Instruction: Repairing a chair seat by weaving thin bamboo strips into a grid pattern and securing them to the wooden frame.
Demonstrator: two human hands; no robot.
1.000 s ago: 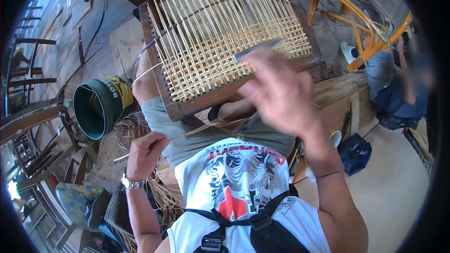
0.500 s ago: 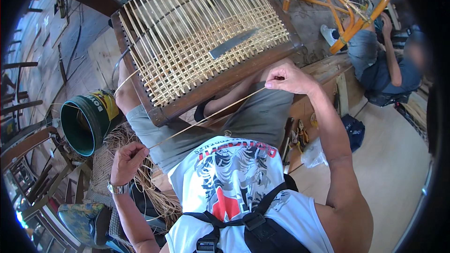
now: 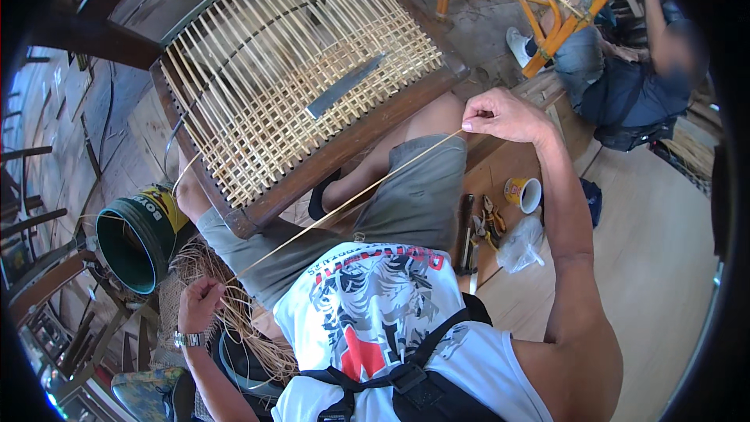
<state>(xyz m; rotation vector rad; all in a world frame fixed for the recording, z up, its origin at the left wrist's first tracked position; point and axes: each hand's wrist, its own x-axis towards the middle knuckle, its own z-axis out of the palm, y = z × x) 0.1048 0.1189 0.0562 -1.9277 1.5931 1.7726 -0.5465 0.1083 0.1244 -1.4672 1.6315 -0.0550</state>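
Note:
Between my two hands a thin pale cane strand runs taut on a slant above my lap. My right hand pinches its upper end between thumb and fingertips, beside the near right corner of a chair seat. Low on the left, my left hand is closed at the strand's other end. The dark wooden seat frame rests at my knees. Its cane webbing is closely woven on the near side, with only spaced parallel strands on the far side. A flat grey metal blade lies on the weave.
A green bucket lies tipped at left, beside a heap of loose cane. Pliers, a cup and a clear plastic bag sit at right. Beyond, another person sits behind a bamboo-coloured frame.
My left hand has moved down and left, and my right hand slightly right, with more strand stretched between them. The view has shifted, bringing the cup into sight.

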